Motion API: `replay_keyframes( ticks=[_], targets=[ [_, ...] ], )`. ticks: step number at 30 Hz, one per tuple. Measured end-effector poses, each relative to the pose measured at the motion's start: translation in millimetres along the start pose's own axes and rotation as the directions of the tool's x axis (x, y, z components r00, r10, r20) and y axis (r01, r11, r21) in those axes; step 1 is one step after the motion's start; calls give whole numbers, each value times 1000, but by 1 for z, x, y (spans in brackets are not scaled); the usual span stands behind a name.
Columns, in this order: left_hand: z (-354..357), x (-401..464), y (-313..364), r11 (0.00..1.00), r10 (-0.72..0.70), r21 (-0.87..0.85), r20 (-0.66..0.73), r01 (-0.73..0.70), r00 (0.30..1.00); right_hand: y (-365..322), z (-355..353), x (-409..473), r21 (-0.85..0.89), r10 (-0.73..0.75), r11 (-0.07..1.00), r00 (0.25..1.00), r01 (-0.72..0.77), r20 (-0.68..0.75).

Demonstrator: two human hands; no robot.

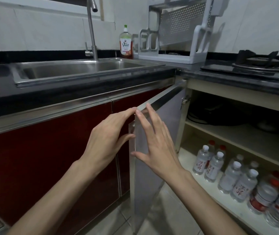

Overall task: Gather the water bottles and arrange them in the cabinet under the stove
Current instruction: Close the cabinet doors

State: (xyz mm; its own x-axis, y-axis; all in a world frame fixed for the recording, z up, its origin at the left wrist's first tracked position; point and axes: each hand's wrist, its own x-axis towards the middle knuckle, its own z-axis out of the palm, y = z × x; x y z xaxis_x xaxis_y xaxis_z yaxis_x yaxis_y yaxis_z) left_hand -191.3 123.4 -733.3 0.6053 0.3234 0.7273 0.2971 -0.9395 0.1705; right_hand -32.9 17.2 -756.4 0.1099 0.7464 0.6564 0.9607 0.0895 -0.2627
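On the left I see the sink (77, 68) and the soap bottle (126, 43) behind it, and they are out of my way. My left hand (108, 138) is on the red outer side of the cabinet door (159, 116), with its fingers straight and the tips touching the door's top corner. It holds nothing. My right hand (157, 141) lies flat on the grey inner side of the same door, fingers spread wide, also holding nothing. The door stands open between my two hands. Further right, the water bottles (227, 173) stand in rows on the bottom shelf (201, 182) of the cabinet under the stove (261, 63). I think the job is nearly done. If I push the door shut too fast, my left fingers could get pinched at the edge. The door could also bump a front bottle and knock the others over.
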Motion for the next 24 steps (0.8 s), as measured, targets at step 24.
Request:
replay_keyframes(
  ticks=[24],
  targets=[
    [76,33,105,814,246,-543,-4,-208,969,55,-98,-103,-150,145,975,979,-166,-142]
  ],
)
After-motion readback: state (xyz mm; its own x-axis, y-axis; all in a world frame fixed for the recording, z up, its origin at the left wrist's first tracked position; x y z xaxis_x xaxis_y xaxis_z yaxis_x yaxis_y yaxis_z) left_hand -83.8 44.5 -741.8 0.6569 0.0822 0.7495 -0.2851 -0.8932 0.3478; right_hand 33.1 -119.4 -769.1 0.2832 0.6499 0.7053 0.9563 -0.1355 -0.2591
